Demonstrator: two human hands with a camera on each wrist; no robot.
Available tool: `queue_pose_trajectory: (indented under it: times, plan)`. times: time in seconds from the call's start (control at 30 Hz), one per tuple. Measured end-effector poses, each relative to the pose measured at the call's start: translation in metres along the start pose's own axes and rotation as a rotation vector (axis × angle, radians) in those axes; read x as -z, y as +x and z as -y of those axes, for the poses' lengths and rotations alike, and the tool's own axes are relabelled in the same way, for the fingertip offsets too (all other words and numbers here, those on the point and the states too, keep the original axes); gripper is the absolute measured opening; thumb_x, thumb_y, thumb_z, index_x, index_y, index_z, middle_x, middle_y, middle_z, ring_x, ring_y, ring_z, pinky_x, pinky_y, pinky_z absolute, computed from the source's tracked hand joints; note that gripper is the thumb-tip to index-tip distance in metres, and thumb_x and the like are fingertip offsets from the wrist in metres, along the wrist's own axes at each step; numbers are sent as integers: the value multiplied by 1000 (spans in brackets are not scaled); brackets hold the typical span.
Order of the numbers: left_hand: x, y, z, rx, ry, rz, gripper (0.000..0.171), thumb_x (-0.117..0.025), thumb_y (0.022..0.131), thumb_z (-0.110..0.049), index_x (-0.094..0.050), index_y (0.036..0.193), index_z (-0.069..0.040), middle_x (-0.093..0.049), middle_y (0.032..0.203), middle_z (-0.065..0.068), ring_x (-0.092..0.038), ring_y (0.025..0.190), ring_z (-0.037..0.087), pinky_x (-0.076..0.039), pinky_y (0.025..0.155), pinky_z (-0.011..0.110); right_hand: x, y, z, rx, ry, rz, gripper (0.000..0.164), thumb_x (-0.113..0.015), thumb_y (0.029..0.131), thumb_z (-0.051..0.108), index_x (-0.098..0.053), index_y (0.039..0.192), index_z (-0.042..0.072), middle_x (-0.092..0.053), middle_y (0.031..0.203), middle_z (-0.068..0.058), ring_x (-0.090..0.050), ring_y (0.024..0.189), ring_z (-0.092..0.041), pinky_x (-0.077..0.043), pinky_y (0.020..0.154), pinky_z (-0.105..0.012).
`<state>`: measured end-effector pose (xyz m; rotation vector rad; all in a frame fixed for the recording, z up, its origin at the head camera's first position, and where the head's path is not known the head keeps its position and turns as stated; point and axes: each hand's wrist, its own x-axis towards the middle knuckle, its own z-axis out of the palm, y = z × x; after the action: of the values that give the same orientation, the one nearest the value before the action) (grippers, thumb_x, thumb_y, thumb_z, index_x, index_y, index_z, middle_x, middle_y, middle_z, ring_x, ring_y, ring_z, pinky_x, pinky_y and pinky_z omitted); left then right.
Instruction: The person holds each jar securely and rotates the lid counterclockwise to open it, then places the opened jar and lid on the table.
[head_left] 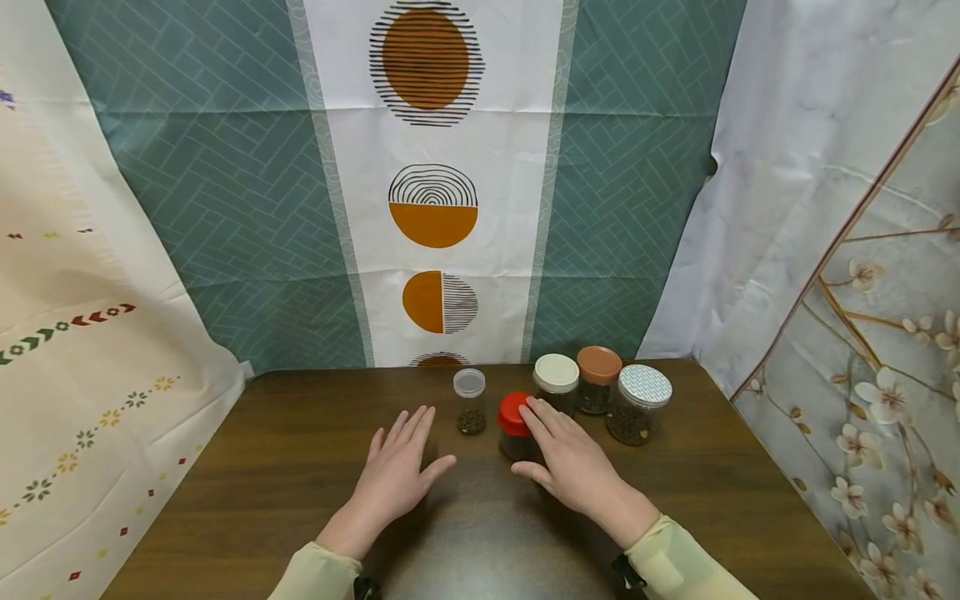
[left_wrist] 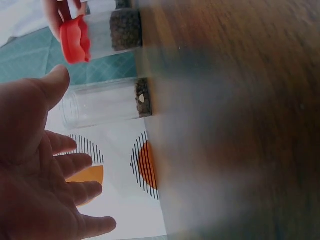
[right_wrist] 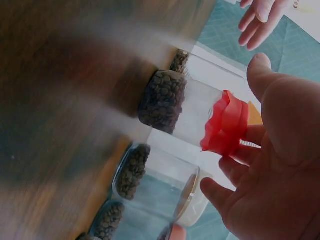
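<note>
My left hand (head_left: 397,472), fingers straight and thumb spread, is held over the table just left of a small clear jar (head_left: 470,404) with a translucent lid and dark beans low inside. In the left wrist view its palm (left_wrist: 30,165) faces that clear jar, holding nothing. My right hand (head_left: 573,458) is beside the red-lidded jar (head_left: 514,417), its extended fingertips right at the red lid (right_wrist: 226,125). The thumb stands apart from the lid. In the right wrist view, dark beans (right_wrist: 162,100) fill part of this upright jar.
Behind my right hand stand a cream-lidded jar (head_left: 557,375), an orange-lidded jar (head_left: 597,375) and a jar with a patterned white lid (head_left: 641,404), with similar dark contents. They stand near the back edge of the brown wooden table (head_left: 300,450), before a hanging patterned cloth (head_left: 630,192).
</note>
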<state>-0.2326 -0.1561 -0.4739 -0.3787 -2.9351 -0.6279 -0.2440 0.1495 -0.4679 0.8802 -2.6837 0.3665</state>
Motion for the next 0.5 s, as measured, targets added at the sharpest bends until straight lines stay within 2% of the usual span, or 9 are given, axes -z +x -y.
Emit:
queue_pose_trajectory:
  times: [0.3,0.5]
  plan:
    - [-1,-3,-1,-7,-12,3,86,-74,105,-50,-38,171,-8,-39,175,15,-29,163,44,-19,123,78,0,-4,8,48,35,-1,87,-75,103,52,-44,166,0,-41,172,-19,-41,158,-39,-39,123,-56]
    - [-1,-5,-2,-20,-46,17,87,-77,104,-48,-40,171,-7,-41,174,15,-31,162,45,-20,123,78,-2,-6,14,69,71,27,90,-77,102,52,-42,168,2,-38,175,-19,-38,160,-37,-36,125,-56]
